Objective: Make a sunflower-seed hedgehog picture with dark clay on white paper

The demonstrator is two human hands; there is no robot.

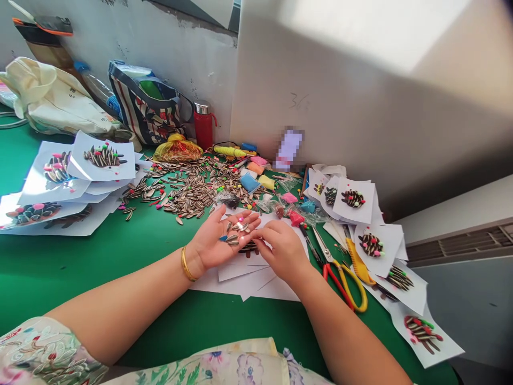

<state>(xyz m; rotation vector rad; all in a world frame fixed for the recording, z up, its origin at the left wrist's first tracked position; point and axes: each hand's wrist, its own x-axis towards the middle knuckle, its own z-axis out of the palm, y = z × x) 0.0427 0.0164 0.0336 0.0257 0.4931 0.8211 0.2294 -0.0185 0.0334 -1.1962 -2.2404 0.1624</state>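
My left hand (214,240) is open, palm up, fingers stretched out. Several striped sunflower seeds (232,240) rest on its palm and fingers, along with small pink and blue bits. Close against its fingertips, my right hand (284,248) is closed in a pinch, and what it holds is too hidden to make out. Below both hands lies a stack of white paper sheets (260,283). Part of a dark seed design (250,247) shows on the top sheet between the hands; the rest is covered.
A wide spread of loose sunflower seeds (192,187) covers the green table behind my hands, beside coloured clay packs (250,183). Scissors (340,267) and red-handled pliers (336,283) lie right. Finished seed cards (104,158) are piled left, more cards (355,200) right. A red flask (203,125) stands behind.
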